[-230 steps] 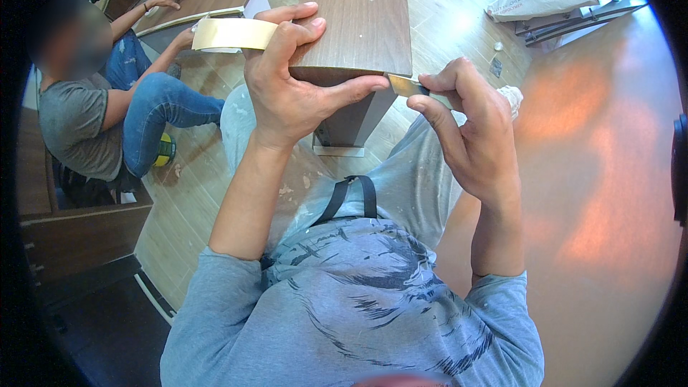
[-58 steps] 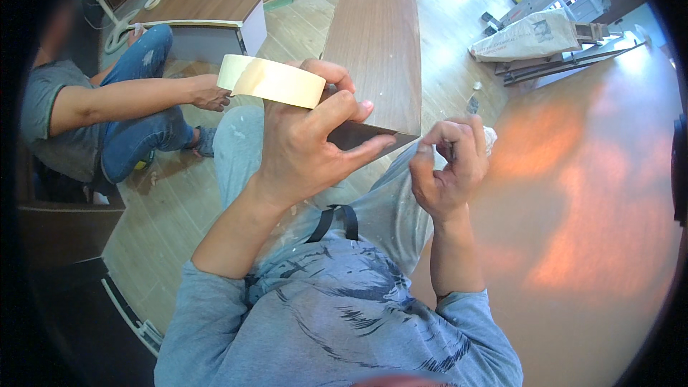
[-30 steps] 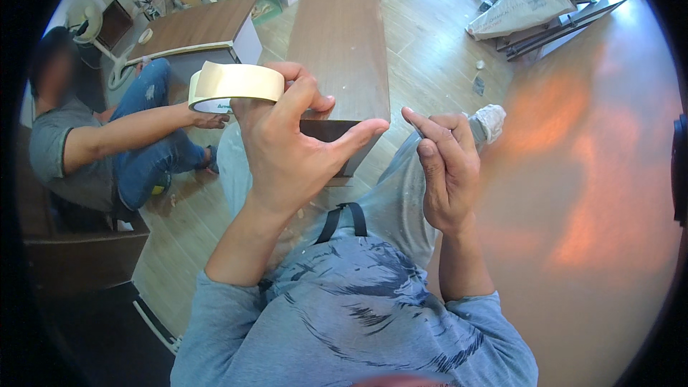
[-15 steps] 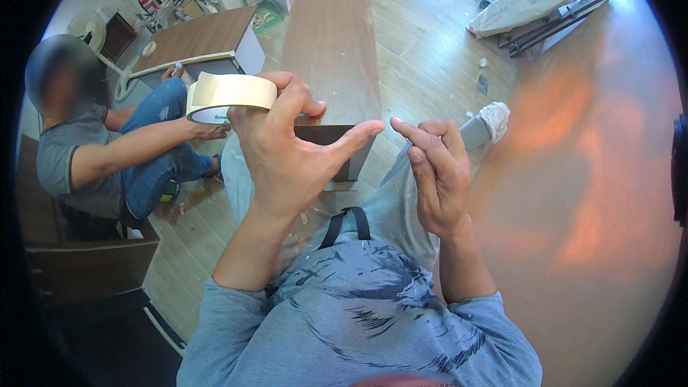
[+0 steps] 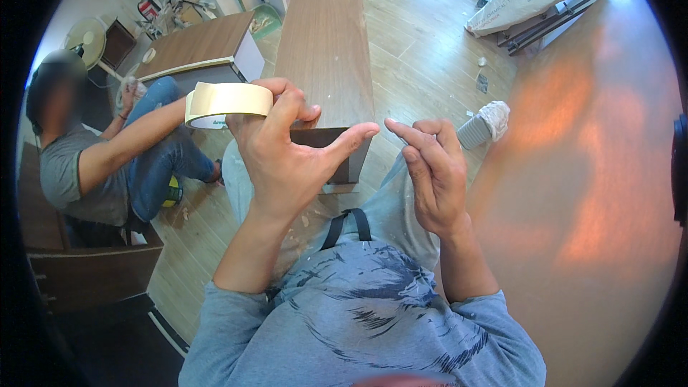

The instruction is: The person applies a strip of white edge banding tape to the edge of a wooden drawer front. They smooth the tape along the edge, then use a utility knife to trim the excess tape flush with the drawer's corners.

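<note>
Pale plank flooring was spread under a long brown board, whose near end was partly hidden by the left hand. A cream tape roll was gripped by that hand's fingers, raised above the knees. Nothing was held by the right hand, its fingers loosely curled, just beside the left thumb. Another person was seated at left.

a light wooden plank floor carries everything. a long brown wood-grain panel stands on it, with a brown-topped cabinet piece to its left. a co-worker sits on the floor. a white sack lies farther right.
</note>
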The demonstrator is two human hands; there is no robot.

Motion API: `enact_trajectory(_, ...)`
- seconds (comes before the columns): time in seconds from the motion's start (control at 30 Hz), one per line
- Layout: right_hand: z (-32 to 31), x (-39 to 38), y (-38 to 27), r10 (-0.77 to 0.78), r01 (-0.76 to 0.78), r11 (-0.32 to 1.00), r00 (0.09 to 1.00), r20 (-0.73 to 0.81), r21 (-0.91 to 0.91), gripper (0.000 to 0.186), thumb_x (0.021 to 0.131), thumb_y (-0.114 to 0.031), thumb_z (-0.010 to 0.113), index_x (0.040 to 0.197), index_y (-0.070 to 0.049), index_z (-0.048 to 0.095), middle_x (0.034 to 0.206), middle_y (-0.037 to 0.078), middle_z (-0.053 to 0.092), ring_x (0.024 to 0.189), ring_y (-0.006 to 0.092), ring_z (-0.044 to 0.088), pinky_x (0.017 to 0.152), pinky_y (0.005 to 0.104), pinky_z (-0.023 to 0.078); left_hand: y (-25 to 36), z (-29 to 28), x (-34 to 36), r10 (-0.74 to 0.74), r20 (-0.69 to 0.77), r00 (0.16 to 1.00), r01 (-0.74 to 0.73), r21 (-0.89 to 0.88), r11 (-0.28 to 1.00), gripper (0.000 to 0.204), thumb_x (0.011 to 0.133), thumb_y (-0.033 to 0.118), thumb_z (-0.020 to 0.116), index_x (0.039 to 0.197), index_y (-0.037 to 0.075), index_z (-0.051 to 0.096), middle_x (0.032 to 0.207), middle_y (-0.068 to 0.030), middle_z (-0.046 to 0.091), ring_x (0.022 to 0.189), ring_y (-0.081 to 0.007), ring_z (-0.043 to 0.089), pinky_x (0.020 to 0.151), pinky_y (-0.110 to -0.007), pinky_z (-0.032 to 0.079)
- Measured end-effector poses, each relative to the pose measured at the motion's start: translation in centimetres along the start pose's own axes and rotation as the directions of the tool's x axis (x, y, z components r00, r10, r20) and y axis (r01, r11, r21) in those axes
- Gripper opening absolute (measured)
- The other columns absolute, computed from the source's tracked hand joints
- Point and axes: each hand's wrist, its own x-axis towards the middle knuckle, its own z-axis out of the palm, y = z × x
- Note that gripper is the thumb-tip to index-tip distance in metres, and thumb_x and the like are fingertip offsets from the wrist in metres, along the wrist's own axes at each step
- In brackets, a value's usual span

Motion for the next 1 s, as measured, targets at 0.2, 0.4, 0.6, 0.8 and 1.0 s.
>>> enact_trajectory(0.2,0.1,0.1,-0.3,0.02,-0.02,1.0,1.0,0.006,-0.01,0.033,0.106,-0.005,0.068,0.138,-0.005,0.076,0.106,0.012,0.058,0.09,0.0243,0.06,0.08,0.0349,0.051,-0.6,-0.2,-0.2,0.033,0.046,0.998,-0.036,0.047,0.998,0.065,0.063,0.044,0.109,0.087,0.005,0.062,0.101,-0.0062,0.058,0.086,-0.0217,0.055,0.076,-0.038,0.046)
enact_trajectory(0.4,0.1,0.1,-0.6,0.005,-0.005,1.0,1.0,-0.004,-0.01,0.033,0.105,-0.003,0.069,0.137,-0.006,0.077,0.106,0.012,0.058,0.089,0.0246,0.06,0.08,0.0353,0.051,-0.4,-0.7,-0.1,0.038,0.088,0.995,-0.044,0.069,0.997,0.065,0.062,0.042,0.109,0.09,0.005,0.062,0.103,-0.0071,0.057,0.092,-0.0233,0.056,0.082,-0.041,0.046)
enact_trajectory(0.6,0.0,1.1,-0.3,0.012,-0.01,0.999,0.999,-0.035,0.039,0.025,0.103,0.003,0.066,0.125,-0.004,0.078,0.102,0.014,0.063,0.087,0.0261,0.063,0.076,0.0367,0.053,-0.3,-0.9,0.0,-0.011,0.078,0.997,0.012,-0.012,1.0,0.064,0.064,0.043,0.108,0.085,0.005,0.062,0.103,-0.0083,0.058,0.089,-0.0252,0.056,0.08,-0.042,0.045)
enact_trajectory(0.8,-0.2,1.4,-0.3,0.053,-0.052,0.998,0.998,-0.027,0.041,0.02,0.102,0.006,0.064,0.118,-0.001,0.073,0.1,0.016,0.067,0.086,0.0309,0.067,0.076,0.0401,0.054,-0.4,-0.2,0.2,0.042,0.018,0.999,-0.044,0.087,0.995,0.066,0.065,0.049,0.107,0.078,0.006,0.059,0.096,-0.0068,0.058,0.086,-0.0252,0.056,0.076,-0.041,0.043)
enact_trajectory(1.0,0.5,1.6,0.2,-0.034,0.036,0.999,0.998,-0.043,0.028,0.018,0.1,0.008,0.065,0.114,-0.001,0.072,0.1,0.017,0.068,0.087,0.0323,0.068,0.076,0.0408,0.054,-0.8,0.0,0.2,0.098,-0.007,0.995,-0.098,0.053,0.994,0.066,0.064,0.048,0.108,0.077,0.006,0.059,0.091,-0.006,0.058,0.075,-0.021,0.055,0.066,-0.036,0.045)
